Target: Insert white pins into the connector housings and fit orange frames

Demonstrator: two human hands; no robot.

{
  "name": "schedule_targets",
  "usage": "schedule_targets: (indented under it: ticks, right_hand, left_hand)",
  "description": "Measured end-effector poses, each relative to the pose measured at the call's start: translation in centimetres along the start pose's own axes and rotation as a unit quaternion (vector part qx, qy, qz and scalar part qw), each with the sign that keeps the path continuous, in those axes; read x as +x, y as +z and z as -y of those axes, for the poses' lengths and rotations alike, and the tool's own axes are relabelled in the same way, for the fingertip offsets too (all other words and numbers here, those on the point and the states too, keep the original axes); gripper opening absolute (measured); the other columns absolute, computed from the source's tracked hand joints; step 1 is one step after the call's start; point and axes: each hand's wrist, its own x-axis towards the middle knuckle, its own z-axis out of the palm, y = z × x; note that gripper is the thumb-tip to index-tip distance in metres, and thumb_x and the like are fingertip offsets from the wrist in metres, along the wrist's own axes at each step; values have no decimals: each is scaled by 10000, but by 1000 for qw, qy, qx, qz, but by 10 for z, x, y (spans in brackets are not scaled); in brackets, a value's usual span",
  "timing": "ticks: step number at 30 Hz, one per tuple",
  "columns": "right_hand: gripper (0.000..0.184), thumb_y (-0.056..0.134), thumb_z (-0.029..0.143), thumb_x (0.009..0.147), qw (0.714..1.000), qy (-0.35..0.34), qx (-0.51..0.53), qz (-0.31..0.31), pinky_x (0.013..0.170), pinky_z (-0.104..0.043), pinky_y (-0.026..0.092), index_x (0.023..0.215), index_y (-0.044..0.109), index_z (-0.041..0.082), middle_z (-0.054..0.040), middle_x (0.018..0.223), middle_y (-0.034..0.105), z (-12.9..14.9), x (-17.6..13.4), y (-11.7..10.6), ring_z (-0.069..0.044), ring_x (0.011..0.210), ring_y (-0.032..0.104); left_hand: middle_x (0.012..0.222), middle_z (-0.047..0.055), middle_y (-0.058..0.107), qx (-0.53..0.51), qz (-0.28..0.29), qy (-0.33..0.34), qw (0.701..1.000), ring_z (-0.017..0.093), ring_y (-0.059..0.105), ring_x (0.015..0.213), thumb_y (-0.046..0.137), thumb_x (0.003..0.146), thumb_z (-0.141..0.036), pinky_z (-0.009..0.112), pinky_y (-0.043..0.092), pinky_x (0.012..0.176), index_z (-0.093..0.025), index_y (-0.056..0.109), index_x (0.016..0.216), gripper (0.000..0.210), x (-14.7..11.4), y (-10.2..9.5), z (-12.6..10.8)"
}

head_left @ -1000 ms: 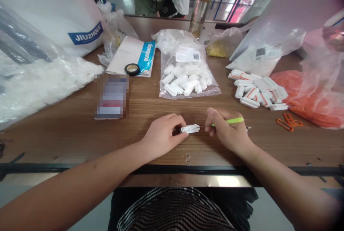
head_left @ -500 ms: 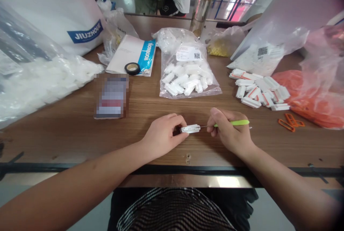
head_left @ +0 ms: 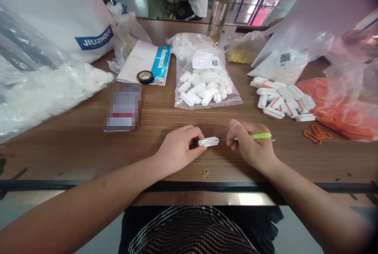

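Between thumb and fingers, my left hand [head_left: 180,145] pinches a small white plastic connector housing [head_left: 209,141] just above the table. A row of small holes or marks runs along its upper face. My right hand [head_left: 251,141] is closed around the lime-green handle [head_left: 261,136] of a thin metal pick. The pick's shaft points left and its tip meets the right end of the housing; how deep it reaches I cannot tell. Beyond my hands lies a clear bag [head_left: 208,88] of similar white plastic pieces.
To the right are a pile of white pieces with orange strips [head_left: 283,102], loose orange clips [head_left: 317,134] and a bag of orange parts [head_left: 348,108]. On the left lie a blurred phone [head_left: 122,108], black tape [head_left: 145,76] and a notebook [head_left: 136,63]. A bottle [head_left: 218,13] stands behind.
Both hands keep their grips, with the pick still against the housing's right end. The whole view has shifted very slightly; nothing else visibly differs.
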Motion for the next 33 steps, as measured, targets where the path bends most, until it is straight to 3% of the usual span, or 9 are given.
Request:
schedule_targets:
  ticks: [8, 14, 22, 25, 30, 33]
  right_hand:
    - [496, 508, 404, 979, 1000, 19, -2, 11, 436, -219, 436, 545, 581, 175, 1, 521, 601, -3, 3, 1, -87, 431, 545]
    - [484, 531, 443, 964, 998, 39, 35, -35, 424, -223, 436, 560, 595, 184, 0, 522, 596, -4, 3, -1, -93, 424, 538]
    - [481, 520, 429, 970, 999, 33, 14, -19, 423, -223, 436, 561, 578, 181, 1, 526, 601, -5, 3, 1, -92, 421, 538]
    - [484, 493, 395, 987, 1000, 8, -15, 9, 444, -219, 432, 560, 566, 180, 10, 525, 594, -3, 4, -1, -85, 435, 541]
    - [463, 469, 312, 1000, 989, -87, -102, 58, 511, -234, 403, 563, 545, 179, 27, 510, 550, 4, 5, -3, -71, 462, 511]
    - [468, 471, 314, 999, 992, -79, -86, 42, 507, -233, 411, 558, 552, 179, 23, 510, 565, 4, 4, -3, -74, 459, 525]
  left_hand:
    - [747, -33, 535, 0, 2, 5, 1000, 125, 498, 678, 691, 829, -207, 283, 368, 635, -199, 642, 848, 54, -1, -1, -2]
    - [752, -33, 536, 2, 4, 0, 1000, 126, 500, 676, 693, 831, -211, 284, 368, 637, -204, 640, 845, 55, -1, -1, -1]
    - [759, -28, 545, 3, 3, 3, 1000, 129, 503, 681, 686, 833, -205, 286, 369, 639, -202, 637, 844, 50, -1, -1, -1]
    - [750, -29, 538, 0, 1, 3, 1000, 128, 499, 677, 688, 830, -205, 287, 368, 636, -198, 635, 837, 54, -1, -1, -2]
    - [736, -34, 527, -2, -1, 0, 1000, 125, 490, 660, 690, 827, -214, 284, 361, 617, -202, 637, 842, 56, -1, -1, -2]
    - [732, -34, 529, -3, -1, 1, 1000, 127, 491, 661, 689, 826, -215, 284, 363, 620, -204, 637, 839, 55, -1, -1, -2]
